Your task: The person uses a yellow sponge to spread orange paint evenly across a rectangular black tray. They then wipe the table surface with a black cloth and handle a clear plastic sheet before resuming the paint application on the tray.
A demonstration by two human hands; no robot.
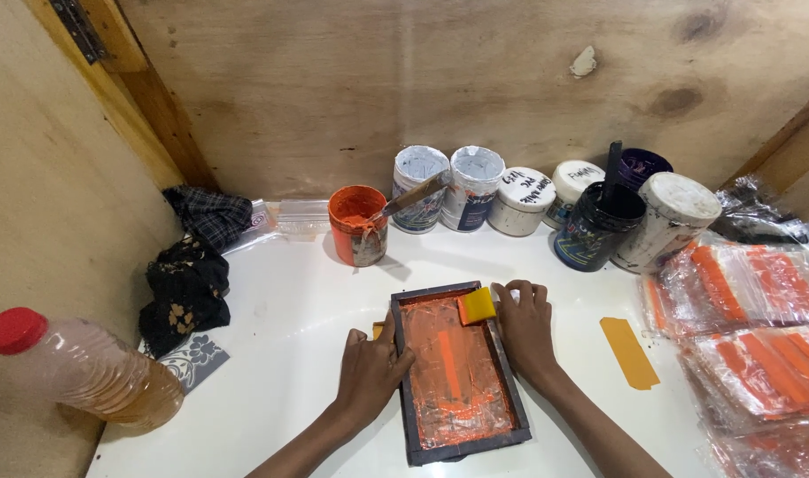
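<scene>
Head view, reading left to right: we are seeing a plastic bottle with a red cap lying on its side at the left edge of the white table, with dark rags bunched against the plywood wall. Our left hand is pressing flat on the left rail of the dark screen frame, fingers together and closed over the rail, apparently to keep the frame from sliding. The frame is lying flat on the table directly in front of us, its mesh smeared with orange ink. Our right hand is resting on the frame's right rail near the far corner, fingertips clamped on a small yellow squeegee standing at the top of the mesh. Behind the frame, an orange ink pot with a stirring stick is standing within reach, then a row of lidded and open jars along the wall. A yellow-orange strip is lying just right of the frame, and bagged orange pieces are stacked at the far right. Plywood is enclosing the workspace on both visible sides.
</scene>
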